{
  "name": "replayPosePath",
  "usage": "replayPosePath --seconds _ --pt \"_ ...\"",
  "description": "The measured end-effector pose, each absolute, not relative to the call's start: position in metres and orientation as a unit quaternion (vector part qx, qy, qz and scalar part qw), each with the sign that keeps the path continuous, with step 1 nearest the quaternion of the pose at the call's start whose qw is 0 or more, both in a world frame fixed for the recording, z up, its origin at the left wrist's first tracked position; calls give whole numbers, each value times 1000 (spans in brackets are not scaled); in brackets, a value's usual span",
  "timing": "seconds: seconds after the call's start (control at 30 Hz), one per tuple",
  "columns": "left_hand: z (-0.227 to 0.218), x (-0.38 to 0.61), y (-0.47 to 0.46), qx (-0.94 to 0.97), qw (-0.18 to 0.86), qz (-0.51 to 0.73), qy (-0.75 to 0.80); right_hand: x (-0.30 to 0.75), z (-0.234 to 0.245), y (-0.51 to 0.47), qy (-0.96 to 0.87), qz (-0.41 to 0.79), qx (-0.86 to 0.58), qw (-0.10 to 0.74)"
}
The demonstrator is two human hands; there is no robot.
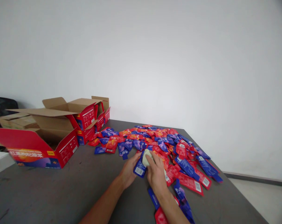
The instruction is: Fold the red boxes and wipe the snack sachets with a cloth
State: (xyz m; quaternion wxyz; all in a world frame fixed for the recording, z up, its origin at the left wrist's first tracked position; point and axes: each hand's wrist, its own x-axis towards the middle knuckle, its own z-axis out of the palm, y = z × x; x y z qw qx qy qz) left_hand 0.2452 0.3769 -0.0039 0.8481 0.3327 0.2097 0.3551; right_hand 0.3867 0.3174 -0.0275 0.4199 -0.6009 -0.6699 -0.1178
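Note:
My left hand point(129, 170) is closed on the edge of a blue sachet point(139, 168), whose white barcode label faces up. In my right hand point(156, 172) is a crumpled white cloth point(146, 157), pressed against the upper part of that same sachet. Both hands are close together above the dark table, at the near edge of a wide heap of red and blue sachets point(181, 150). Under my right forearm lie a few more sachets, among them a blue one point(182, 199), partly covered by the arm.
Open red cardboard boxes point(68, 148) stand on the left of the dark grey table point(85, 186), their flaps sticking out. A brown carton point(17, 120) and a black chair back point(2, 105) are behind them. A white wall point(154, 62) closes off the far side.

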Motion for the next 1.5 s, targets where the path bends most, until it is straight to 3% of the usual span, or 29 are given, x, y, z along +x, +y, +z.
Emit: replayPosePath --seconds 0.13,0.43,0.7,0.97,1.3,1.5 --pt "-1 251 370 323 847 363 215 392 -29 317 -659 -120 -609 425" --pt "-10 248 390 276 821 450 218 348 -14 301 -783 -30 -519 340" --pt "-15 243 393 285 759 524 260 371 -28 307 -643 -46 -574 504" --pt "-20 243 391 330 765 490 256 365 -28 304 -684 2 -531 500" --pt "-3 245 384 267 836 438 194 359 -22 301 -771 -7 -502 392" --pt "-5 248 374 315 831 426 169 383 -22 309 -675 -92 -581 446"
